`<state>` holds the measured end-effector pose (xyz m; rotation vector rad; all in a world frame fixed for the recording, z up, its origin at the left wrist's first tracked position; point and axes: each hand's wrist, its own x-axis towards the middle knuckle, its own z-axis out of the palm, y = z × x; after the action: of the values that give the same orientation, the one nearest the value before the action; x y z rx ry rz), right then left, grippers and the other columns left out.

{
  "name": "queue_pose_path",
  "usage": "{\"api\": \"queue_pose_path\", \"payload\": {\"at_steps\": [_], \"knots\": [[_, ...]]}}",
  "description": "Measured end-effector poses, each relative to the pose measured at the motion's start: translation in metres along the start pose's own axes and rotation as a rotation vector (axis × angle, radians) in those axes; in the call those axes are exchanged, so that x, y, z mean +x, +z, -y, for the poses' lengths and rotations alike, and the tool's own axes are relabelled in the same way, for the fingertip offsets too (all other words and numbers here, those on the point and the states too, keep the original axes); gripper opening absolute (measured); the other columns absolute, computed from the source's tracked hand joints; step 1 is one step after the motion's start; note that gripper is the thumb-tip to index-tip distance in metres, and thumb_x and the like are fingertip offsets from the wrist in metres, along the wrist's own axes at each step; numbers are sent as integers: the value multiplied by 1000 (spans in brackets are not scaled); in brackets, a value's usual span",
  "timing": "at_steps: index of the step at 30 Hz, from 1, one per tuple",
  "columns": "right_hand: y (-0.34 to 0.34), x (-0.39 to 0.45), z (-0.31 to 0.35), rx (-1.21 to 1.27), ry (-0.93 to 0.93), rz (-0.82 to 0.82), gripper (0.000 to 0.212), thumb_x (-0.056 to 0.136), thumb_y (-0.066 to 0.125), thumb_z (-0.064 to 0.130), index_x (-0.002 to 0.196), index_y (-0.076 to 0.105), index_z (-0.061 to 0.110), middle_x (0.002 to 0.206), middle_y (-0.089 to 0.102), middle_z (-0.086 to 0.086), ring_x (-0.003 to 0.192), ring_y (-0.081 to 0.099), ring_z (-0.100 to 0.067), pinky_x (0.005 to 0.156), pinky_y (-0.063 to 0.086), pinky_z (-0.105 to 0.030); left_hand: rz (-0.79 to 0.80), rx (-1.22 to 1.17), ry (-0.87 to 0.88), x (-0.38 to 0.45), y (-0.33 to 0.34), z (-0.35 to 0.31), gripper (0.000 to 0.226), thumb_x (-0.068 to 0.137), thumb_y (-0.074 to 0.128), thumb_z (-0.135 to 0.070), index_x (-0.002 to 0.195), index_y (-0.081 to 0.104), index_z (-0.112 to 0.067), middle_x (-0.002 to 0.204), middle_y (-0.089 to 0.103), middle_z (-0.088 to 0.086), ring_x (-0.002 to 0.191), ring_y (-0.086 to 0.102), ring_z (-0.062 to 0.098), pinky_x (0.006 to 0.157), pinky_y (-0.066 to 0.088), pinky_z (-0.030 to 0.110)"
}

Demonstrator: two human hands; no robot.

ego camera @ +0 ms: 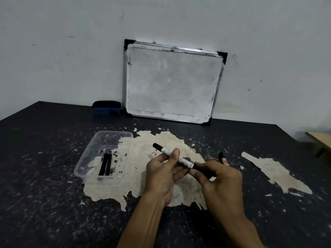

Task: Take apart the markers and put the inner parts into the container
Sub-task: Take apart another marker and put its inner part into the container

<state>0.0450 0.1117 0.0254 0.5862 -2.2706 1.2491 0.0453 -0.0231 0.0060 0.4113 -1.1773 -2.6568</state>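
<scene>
A white marker [166, 152] with black ends is held above the table between both hands, tilted up to the left. My left hand [162, 173] grips its white barrel with thumb and fingers. My right hand [217, 178] pinches the marker's black lower end, which its fingers partly hide. A clear plastic container [93, 153] sits on the table left of my hands. Two black inner rods [105, 164] lie side by side in it, with ink smears around them. Another marker [222, 157] lies on the table behind my right hand, mostly hidden.
The dark table top [44, 203] has large worn pale patches. A small whiteboard [170, 83] leans on the wall at the back. A blue eraser [106, 107] sits to its left. A wooden edge [320, 140] shows at the far right.
</scene>
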Motion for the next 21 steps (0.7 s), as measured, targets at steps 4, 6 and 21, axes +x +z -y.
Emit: {"api": "queue_pose_path", "payload": {"at_steps": [4,6,21], "knots": [[-3,-3,-4,181,206,21,16,67,87,6,77,80,16,70,77,10,68,72,-1,68,45,-2,22,94,68,-2,1,2,14,89,70,-17,86,69,-3,77,79,18,71,78,30,58,60,29],[-8,-3,-4,178,229,63,19,66,87,7,75,79,22,71,77,12,66,72,-4,65,53,-14,20,141,85,-3,4,3,14,90,70,-17,88,71,-4,74,79,16,68,78,29,57,60,30],[-72,34,-104,-314,461,180,23,86,69,27,105,75,17,89,74,0,75,62,-10,68,50,-26,65,1341,117,19,57,29,37,75,81,-36,88,66,-5,78,70,8,73,70,29,64,57,40]]}}
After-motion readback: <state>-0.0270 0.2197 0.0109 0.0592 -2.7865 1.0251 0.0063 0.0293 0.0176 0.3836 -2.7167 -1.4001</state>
